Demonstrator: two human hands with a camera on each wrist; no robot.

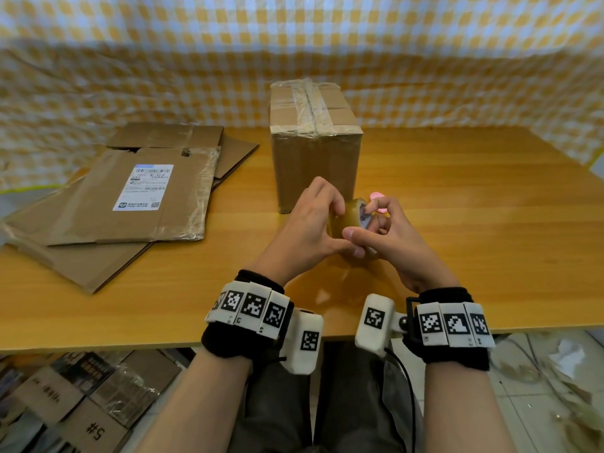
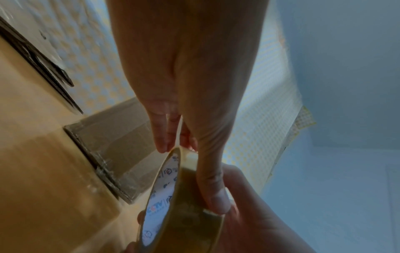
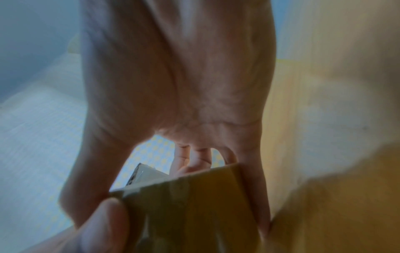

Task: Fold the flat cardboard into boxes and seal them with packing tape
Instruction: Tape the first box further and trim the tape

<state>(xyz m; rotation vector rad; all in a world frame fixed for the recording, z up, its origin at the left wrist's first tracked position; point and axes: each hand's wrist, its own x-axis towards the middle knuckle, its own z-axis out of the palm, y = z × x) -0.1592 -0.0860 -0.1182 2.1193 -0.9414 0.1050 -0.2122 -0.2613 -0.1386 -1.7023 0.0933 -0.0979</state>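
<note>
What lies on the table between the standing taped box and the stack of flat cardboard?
Nothing: in the head view, only bare table separates the taped box from the flat cardboard.

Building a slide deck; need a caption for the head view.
Both hands grip a tape roll before a sealed box.

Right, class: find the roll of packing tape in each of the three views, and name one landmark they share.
Head: tape roll at centre, between both hands, before the sealed box.
Left wrist: bottom centre, printed core showing, left thumb on its outside.
Right wrist: bottom centre, brown band, blurred.
Shared landmark: the left thumb pressing the roll.
</note>
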